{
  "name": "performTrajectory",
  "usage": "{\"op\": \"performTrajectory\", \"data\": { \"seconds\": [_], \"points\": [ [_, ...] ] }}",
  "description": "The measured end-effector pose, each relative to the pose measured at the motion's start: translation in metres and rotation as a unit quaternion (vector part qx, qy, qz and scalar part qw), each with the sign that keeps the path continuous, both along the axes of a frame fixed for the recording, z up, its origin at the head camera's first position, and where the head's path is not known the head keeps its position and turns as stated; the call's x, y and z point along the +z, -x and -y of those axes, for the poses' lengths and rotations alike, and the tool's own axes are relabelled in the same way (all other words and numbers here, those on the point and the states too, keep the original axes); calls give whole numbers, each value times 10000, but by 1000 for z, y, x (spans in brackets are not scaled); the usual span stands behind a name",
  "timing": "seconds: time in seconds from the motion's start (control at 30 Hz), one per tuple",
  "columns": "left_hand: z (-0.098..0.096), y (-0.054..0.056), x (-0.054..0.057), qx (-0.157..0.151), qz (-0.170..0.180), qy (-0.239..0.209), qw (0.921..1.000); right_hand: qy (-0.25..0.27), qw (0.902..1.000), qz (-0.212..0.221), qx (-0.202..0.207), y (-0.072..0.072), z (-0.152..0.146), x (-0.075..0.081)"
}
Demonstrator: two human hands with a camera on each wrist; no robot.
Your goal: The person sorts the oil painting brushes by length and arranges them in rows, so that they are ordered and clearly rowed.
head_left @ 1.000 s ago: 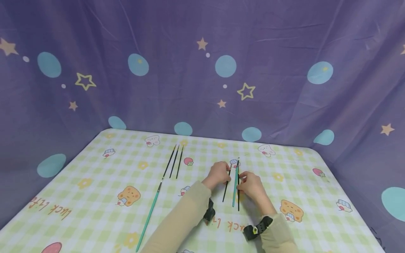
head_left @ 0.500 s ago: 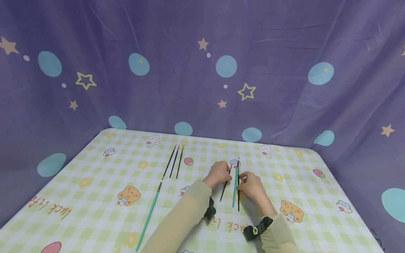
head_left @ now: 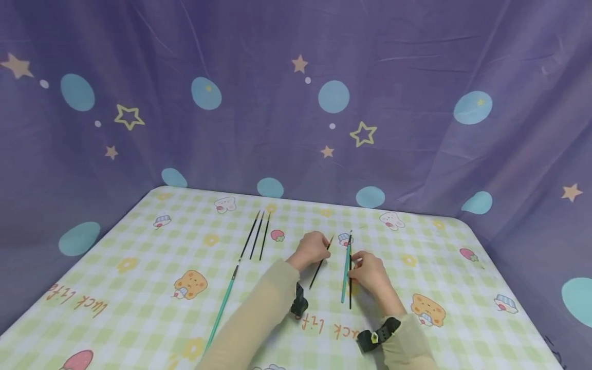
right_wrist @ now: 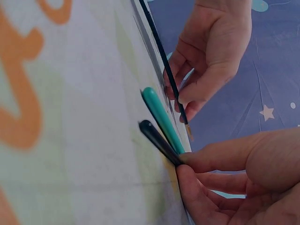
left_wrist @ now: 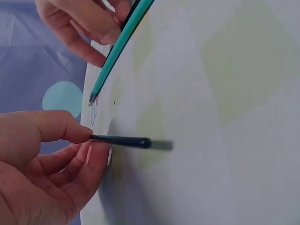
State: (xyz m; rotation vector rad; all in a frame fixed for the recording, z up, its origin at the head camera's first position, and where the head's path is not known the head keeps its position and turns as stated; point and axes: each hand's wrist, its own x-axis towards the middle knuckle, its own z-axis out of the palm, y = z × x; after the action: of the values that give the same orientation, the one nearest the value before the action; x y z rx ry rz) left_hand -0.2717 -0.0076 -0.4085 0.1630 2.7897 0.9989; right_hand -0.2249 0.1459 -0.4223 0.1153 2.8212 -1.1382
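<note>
From the forward view's centre, we see a purple curtain [head_left: 259, 123] at twelve o'clock; below it, a checked bench [head_left: 139, 308]; at six, the left hand [head_left: 311, 250] pinches a slim black brush [head_left: 316, 275]; near five, the right hand [head_left: 371, 272] pinches another dark brush [head_left: 350, 296] beside a teal brush [head_left: 345, 280]; three thin brushes [head_left: 257, 235] lie towards seven.

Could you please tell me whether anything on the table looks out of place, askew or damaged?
Nothing looks spilled or broken. One thing stands out mildly: the three black brushes at the left lie side by side, but a teal brush lies end to end with the leftmost, nearer the camera, breaking the row.
</note>
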Motion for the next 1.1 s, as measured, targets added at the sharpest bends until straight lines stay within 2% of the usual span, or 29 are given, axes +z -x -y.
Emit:
{"op": "performTrajectory", "data": {
  "seconds": [0.3, 0.47, 0.63, 0.8, 0.9, 1.1],
  "points": [
    [22, 9, -3, 97, -341, -647, 9973, 31, 9999, -85, 83, -1, -1, -1],
    [37, 14, -4, 136, -545, -722, 9958, 61, 9999, -68, 47, -1, -1, -1],
    [52, 18, -1, 363, -647, -797, 9940, 58, 10000, 20, 35, -1, 0, 0],
    [67, 24, 0, 496, -524, -1173, 9905, 44, 10000, -68, 49, 0, 0, 0],
    [75, 29, -3, 544, -369, -1623, 9845, 26, 9999, -111, 54, 0, -1, 0],
    [87, 32, -3, 818, -468, -1638, 9820, -6, 9999, -112, 66, 0, -2, -1]
  ]
}}
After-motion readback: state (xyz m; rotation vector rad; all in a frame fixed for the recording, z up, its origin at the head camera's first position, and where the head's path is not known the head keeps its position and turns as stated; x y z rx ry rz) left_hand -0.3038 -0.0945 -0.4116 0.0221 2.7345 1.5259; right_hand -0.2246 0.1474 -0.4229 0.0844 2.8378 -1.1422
